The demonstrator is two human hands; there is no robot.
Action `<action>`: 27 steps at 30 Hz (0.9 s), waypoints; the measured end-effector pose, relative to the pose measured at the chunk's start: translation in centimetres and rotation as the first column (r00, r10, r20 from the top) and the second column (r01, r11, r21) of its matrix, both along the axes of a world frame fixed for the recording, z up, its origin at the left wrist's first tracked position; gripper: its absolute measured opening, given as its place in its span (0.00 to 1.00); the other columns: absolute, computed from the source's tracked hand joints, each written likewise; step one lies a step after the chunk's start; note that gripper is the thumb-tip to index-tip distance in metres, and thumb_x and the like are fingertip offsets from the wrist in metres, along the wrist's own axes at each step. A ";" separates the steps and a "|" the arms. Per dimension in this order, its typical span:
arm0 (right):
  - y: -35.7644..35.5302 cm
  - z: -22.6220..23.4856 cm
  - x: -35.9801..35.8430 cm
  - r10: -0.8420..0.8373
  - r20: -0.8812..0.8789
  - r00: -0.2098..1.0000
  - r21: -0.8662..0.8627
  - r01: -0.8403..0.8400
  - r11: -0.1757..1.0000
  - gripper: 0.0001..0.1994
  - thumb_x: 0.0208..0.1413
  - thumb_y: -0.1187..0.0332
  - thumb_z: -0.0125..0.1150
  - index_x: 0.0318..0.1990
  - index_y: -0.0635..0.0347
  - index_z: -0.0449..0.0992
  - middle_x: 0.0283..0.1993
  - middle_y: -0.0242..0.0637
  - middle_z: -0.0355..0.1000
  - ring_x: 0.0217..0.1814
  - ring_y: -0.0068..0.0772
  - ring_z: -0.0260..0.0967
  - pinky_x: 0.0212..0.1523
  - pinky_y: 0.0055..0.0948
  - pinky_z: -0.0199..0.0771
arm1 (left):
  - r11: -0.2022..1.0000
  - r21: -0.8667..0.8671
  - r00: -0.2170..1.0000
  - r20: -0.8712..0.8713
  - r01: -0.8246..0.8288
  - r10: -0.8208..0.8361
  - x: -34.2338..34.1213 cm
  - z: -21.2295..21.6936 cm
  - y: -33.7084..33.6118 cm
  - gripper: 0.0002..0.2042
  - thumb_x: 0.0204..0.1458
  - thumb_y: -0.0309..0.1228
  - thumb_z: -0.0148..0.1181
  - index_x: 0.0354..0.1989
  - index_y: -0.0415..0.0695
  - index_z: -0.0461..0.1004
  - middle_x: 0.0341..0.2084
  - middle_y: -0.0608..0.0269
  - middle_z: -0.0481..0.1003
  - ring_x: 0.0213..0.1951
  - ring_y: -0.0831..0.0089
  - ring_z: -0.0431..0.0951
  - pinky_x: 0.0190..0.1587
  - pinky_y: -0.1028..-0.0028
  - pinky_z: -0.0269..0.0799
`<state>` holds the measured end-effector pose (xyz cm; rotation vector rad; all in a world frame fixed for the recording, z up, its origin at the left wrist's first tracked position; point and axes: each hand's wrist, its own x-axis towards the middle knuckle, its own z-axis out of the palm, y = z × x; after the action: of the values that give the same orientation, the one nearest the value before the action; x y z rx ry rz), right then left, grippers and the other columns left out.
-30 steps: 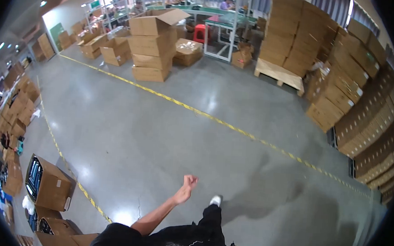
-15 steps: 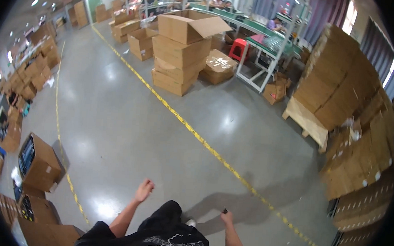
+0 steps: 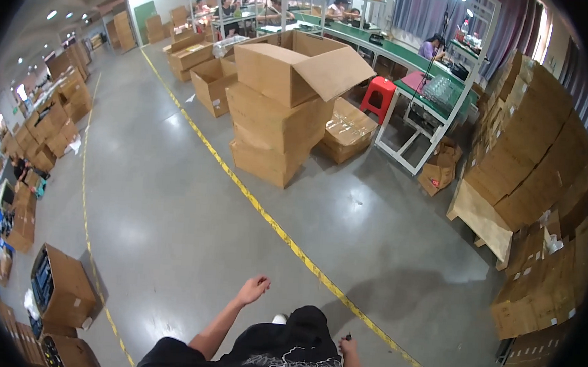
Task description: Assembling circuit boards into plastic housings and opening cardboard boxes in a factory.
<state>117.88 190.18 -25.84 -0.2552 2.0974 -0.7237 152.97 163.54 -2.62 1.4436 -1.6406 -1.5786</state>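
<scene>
My left hand [image 3: 254,289] swings out in front of me over the grey floor, fingers loosely curled with nothing in it. My right hand [image 3: 348,347] hangs low beside my black shirt, mostly hidden, and seems to hold a small dark thing that I cannot make out. Ahead stands a stack of cardboard boxes [image 3: 281,119] with the top box [image 3: 301,66] open, well out of reach of both hands.
A yellow floor line [image 3: 284,233] runs diagonally past the stack. Tall walls of cartons [image 3: 538,158] on a pallet stand at right. Open boxes [image 3: 59,287] sit at lower left. A red stool [image 3: 380,94] and green workbenches [image 3: 415,76] with seated people lie beyond.
The view has come closer to the box stack and turned right. My left hand swung forward, and my right hand stays low by my side.
</scene>
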 end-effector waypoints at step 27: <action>-44.6 10.0 -3.0 -0.651 0.033 0.759 -0.442 0.595 0.671 0.06 0.54 0.77 0.49 0.40 0.61 0.67 0.26 0.35 0.68 0.20 0.22 0.65 0.17 0.22 0.64 | 0.879 0.068 0.534 -0.771 -0.471 0.346 -29.1 14.5 -77.0 0.16 0.51 0.23 0.60 0.47 0.30 0.68 0.42 0.54 0.74 0.39 0.67 0.77 0.36 0.69 0.77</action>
<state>114.92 145.62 -15.85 0.2211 2.1219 -1.6373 123.84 86.53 11.83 0.7766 -0.7940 -1.4352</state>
